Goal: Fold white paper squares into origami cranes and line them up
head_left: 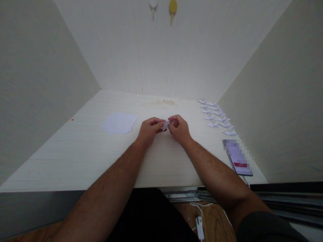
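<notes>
A small folded piece of white paper is held between my two hands, above the middle of the table. My left hand pinches its left side between thumb and fingers. On the other side, my right hand grips the paper's right edge with thumb and fingertips. The fingers cover part of the paper, so its full shape is hidden. Left of my hands lies a loose stack of white paper sheets. Several folded white paper cranes stand in rows at the table's back right.
A phone with a lit screen lies near the right edge, a cable running from it. Walls enclose the white table at the back and both sides. A yellow hook hangs on the back wall. A power strip rests on the floor.
</notes>
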A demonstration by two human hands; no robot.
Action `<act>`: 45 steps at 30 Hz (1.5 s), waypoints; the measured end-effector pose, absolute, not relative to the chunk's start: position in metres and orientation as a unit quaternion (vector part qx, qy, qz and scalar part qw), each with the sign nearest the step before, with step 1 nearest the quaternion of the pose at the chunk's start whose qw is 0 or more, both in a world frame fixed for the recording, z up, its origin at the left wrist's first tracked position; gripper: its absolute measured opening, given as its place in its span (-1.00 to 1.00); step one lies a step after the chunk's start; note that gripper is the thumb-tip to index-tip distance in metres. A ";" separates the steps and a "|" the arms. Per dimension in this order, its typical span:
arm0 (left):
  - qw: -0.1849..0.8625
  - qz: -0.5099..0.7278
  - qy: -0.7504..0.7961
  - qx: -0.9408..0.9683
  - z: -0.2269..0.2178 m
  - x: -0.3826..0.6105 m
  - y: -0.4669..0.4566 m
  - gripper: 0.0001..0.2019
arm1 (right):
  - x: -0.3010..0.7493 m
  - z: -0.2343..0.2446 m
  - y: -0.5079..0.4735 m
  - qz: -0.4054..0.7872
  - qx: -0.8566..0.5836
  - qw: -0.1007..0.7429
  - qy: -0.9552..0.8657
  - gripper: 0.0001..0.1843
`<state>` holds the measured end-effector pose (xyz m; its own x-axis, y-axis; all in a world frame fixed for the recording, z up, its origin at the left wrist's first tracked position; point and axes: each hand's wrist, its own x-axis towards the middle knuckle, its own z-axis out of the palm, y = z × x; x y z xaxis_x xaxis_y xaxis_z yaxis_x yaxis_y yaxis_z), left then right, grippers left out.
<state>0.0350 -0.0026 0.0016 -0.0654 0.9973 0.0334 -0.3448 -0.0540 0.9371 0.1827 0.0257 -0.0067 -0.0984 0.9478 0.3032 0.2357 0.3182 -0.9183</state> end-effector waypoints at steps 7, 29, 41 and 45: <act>0.568 0.624 0.403 0.354 0.005 0.034 -0.002 -0.78 | 0.184 -0.008 0.027 0.290 -0.433 0.502 -0.691 -0.95; 0.561 0.629 0.383 0.379 0.003 0.034 -0.003 -0.70 | 0.185 -0.002 0.025 0.392 -0.415 0.466 -0.676 -0.80; 0.565 0.621 0.389 0.378 0.002 0.034 -0.001 -0.67 | 0.186 0.006 0.021 0.315 -0.324 0.492 -0.744 -0.95; 0.573 0.616 0.392 0.373 0.003 0.035 -0.002 -0.66 | 0.186 0.002 0.024 0.339 -0.354 0.484 -0.725 -0.93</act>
<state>0.0348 -0.0023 0.0032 -0.0656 0.9978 0.0109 -0.4127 -0.0370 0.9101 0.1863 0.0235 0.0018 -0.2815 0.8411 0.4619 0.1848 0.5199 -0.8340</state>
